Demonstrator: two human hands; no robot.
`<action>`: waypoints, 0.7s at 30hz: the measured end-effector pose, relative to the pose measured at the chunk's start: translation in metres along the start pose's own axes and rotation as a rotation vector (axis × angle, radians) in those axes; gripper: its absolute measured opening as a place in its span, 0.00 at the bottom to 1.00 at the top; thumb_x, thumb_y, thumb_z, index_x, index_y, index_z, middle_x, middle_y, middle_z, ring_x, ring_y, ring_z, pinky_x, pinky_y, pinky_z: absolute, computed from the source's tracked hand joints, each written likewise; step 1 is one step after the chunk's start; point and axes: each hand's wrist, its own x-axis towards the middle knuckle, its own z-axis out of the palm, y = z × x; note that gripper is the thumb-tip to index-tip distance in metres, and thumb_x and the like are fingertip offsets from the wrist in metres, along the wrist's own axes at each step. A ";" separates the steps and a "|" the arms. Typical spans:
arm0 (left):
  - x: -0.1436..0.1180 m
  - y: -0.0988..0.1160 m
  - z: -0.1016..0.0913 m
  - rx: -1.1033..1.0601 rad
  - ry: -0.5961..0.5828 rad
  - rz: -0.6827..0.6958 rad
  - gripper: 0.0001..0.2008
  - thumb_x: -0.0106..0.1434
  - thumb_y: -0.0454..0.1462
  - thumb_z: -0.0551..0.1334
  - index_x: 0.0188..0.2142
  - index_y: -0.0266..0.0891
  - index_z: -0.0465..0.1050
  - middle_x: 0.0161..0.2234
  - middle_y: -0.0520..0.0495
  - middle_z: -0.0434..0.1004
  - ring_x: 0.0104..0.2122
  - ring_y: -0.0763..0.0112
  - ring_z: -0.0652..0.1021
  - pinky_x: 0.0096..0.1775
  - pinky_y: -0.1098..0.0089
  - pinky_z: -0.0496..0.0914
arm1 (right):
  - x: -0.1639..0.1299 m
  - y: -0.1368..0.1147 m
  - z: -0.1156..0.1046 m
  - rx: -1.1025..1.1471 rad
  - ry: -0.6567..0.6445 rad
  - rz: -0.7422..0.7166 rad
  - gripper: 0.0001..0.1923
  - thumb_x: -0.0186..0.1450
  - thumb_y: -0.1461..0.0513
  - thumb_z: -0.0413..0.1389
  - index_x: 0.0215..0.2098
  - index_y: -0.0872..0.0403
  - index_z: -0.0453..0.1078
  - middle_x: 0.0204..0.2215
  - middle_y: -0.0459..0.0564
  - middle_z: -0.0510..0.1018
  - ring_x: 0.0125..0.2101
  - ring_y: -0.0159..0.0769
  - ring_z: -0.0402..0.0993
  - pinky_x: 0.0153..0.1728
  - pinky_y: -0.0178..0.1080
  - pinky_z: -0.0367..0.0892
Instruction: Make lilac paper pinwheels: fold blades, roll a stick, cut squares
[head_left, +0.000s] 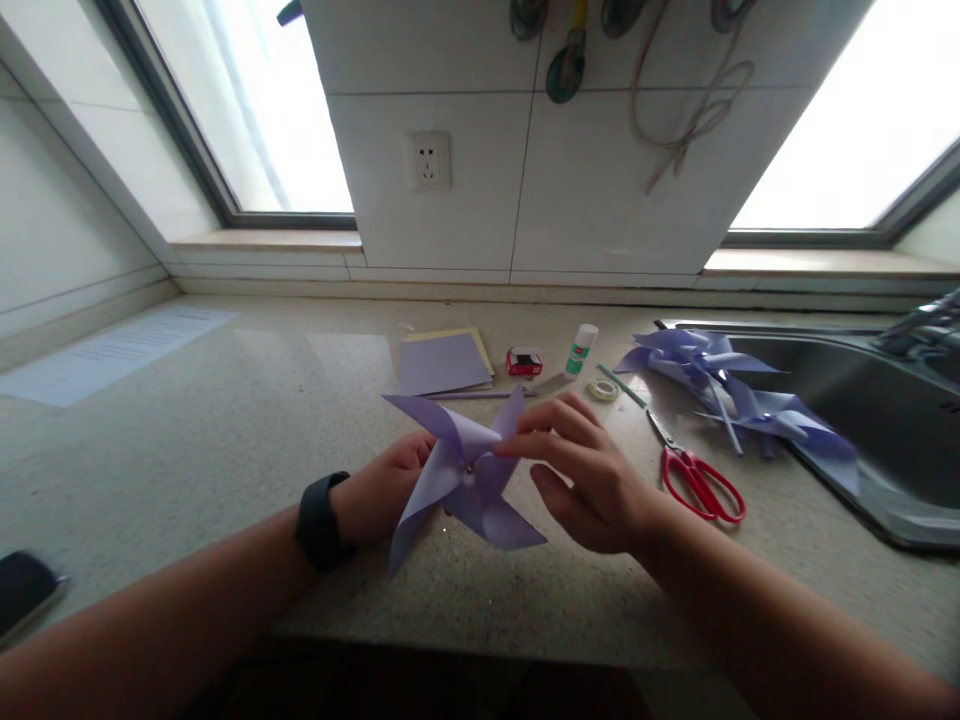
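A purple paper pinwheel (491, 510) with a small pin at its centre faces me above the front of the counter. My left hand (386, 490), with a dark watch on its wrist, is closed behind the pinwheel; its fingertips are hidden by the blades, so the exact spot it grips does not show. My right hand (589, 470) reaches in from the right with fingers apart. Its index fingertip touches an upper blade near the centre, and the thumb is free of the paper.
Behind lie purple and yellow paper sheets (442, 362), a red box (523, 362), a glue stick (581, 350) and a tape roll (603, 389). Red-handled scissors (697, 480) lie right, near finished pinwheels (690, 355) at the sink (885, 400). A printed sheet (112, 350) is far left.
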 end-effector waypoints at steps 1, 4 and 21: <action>0.000 0.000 0.000 0.013 0.001 -0.001 0.13 0.57 0.44 0.72 0.36 0.36 0.79 0.31 0.48 0.79 0.29 0.73 0.72 0.34 0.72 0.68 | 0.000 0.000 0.000 0.026 0.051 0.046 0.16 0.63 0.70 0.52 0.47 0.53 0.71 0.38 0.51 0.74 0.39 0.40 0.68 0.42 0.47 0.65; -0.001 -0.001 0.001 0.058 -0.015 -0.006 0.13 0.59 0.45 0.70 0.35 0.36 0.78 0.29 0.49 0.76 0.25 0.74 0.70 0.30 0.73 0.66 | 0.001 0.000 0.003 0.058 0.118 0.184 0.13 0.63 0.68 0.57 0.45 0.52 0.69 0.39 0.50 0.73 0.42 0.41 0.69 0.44 0.47 0.66; -0.012 0.011 0.010 0.331 -0.105 0.126 0.09 0.69 0.42 0.59 0.40 0.38 0.73 0.35 0.49 0.73 0.32 0.70 0.72 0.33 0.73 0.67 | 0.003 -0.014 0.002 -0.014 -0.121 0.340 0.13 0.54 0.65 0.69 0.36 0.46 0.76 0.55 0.48 0.71 0.56 0.53 0.57 0.54 0.59 0.54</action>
